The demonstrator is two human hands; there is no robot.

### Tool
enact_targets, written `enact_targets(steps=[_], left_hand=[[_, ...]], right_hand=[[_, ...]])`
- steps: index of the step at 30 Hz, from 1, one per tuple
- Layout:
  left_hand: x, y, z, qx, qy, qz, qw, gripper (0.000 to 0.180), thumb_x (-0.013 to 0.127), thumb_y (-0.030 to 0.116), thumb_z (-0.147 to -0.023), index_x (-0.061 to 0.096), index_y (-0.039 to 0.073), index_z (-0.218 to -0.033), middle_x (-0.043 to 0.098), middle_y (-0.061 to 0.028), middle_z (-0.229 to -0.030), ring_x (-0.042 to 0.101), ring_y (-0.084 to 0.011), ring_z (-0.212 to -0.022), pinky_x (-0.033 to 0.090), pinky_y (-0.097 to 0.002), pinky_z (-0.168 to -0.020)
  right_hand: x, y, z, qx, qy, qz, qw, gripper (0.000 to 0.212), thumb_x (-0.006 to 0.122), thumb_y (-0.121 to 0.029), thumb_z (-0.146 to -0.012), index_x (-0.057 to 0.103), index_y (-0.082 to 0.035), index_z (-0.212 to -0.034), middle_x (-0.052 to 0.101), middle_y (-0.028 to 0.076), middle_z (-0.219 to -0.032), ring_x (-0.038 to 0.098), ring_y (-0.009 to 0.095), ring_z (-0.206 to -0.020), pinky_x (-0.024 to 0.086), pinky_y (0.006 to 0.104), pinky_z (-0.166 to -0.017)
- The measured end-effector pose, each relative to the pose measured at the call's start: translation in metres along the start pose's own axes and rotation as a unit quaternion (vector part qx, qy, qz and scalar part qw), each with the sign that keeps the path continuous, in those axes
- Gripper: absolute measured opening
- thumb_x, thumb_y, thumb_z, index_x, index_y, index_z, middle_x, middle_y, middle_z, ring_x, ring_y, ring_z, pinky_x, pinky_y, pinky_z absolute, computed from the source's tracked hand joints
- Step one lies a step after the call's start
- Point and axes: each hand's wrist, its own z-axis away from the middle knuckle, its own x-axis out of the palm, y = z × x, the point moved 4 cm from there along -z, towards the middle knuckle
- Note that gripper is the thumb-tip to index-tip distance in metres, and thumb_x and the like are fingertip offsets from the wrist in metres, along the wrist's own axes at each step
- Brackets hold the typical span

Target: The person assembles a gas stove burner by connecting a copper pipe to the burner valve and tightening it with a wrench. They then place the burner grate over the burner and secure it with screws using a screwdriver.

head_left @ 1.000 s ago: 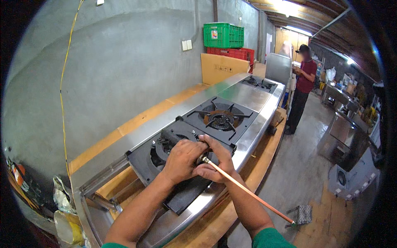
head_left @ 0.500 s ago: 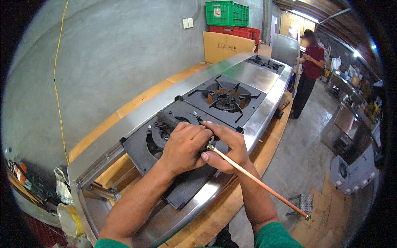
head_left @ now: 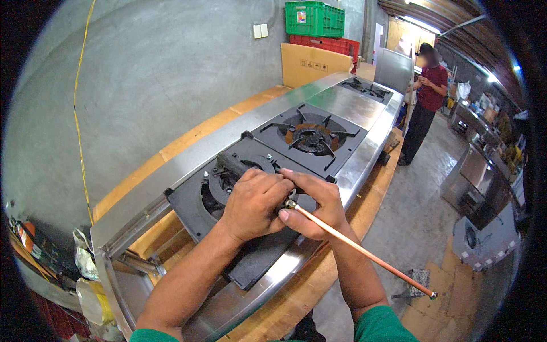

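**Workshop beside a grey wall (head_left: 165,85): free end of copper-coloured tube (head_left: 364,255) shifts right, hold at the fitting unchanged**

Nearest, two green-sleeved forearms extend over a stainless steel stove (head_left: 350,107). The left hand (head_left: 253,205) has its fingers (head_left: 277,187) curled closed about the brass-toned fitting (head_left: 291,204) at the tube's upper end; their tips are hidden. The right hand (head_left: 318,206) brackets the same spot with thumb and forefinger; whether it grips or merely steadies cannot be told.

The tube slants down to the right, in front of the right hand, its lower end unsupported. Compared with half a second ago, that end lies slightly farther right, now past the patterned stool (head_left: 420,278) on the floor in this view. Both hands keep their posture. Assessment: a small change of the tube's angle, with work still concentrated at the fitting; no release is evident.

Beneath the hands lies the black near burner plate (head_left: 189,206). Beyond it, the middle burner (head_left: 312,138) carries a spoked grate, and a third burner (head_left: 366,88) sits at the far end.

Farther back, a cardboard panel (head_left: 310,65) stands before a red crate (head_left: 348,48) and a green crate (head_left: 315,20). A co-worker in a dark red shirt (head_left: 431,94) stands to the right.
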Motion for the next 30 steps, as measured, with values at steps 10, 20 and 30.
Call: enact_targets(steps=[10,20,30], left_hand=[[0.003,0.007,-0.005,0.012,0.038,-0.005,0.999,0.035,0.07,0.024,-0.067,0.062,0.007,-0.097,0.061,-0.0079,-0.082,0.063,-0.0296,-0.08,0.046,-0.0416,-0.074],[0.002,0.005,-0.002,-0.017,0.013,-0.031,0.999,0.045,0.072,0.026,-0.067,0.063,0.006,-0.106,0.067,-0.0124,-0.095,0.064,-0.035,-0.09,0.047,-0.0437,-0.082],[-0.046,0.032,0.015,-0.189,-0.056,-0.094,0.976,0.088,0.082,0.047,-0.071,0.047,0.006,-0.142,0.057,-0.0214,-0.133,0.051,-0.0382,-0.129,0.037,-0.0475,-0.111]], right_hand=[[-0.004,0.011,0.006,0.031,-0.007,-0.05,0.998,0.065,0.081,-0.025,-0.074,0.06,0.007,-0.127,0.068,0.023,-0.116,0.069,0.028,-0.105,0.053,0.0357,-0.091],[0.003,0.015,0.01,0.039,-0.025,-0.088,0.995,0.075,0.083,-0.025,-0.076,0.051,0.002,-0.138,0.061,0.02,-0.129,0.06,0.027,-0.12,0.045,0.0375,-0.104],[-0.016,0.03,0.026,0.051,-0.136,-0.028,0.989,0.1,0.085,-0.042,-0.074,0.033,-0.005,-0.152,0.049,0.027,-0.142,0.049,0.039,-0.132,0.039,0.0422,-0.11]])
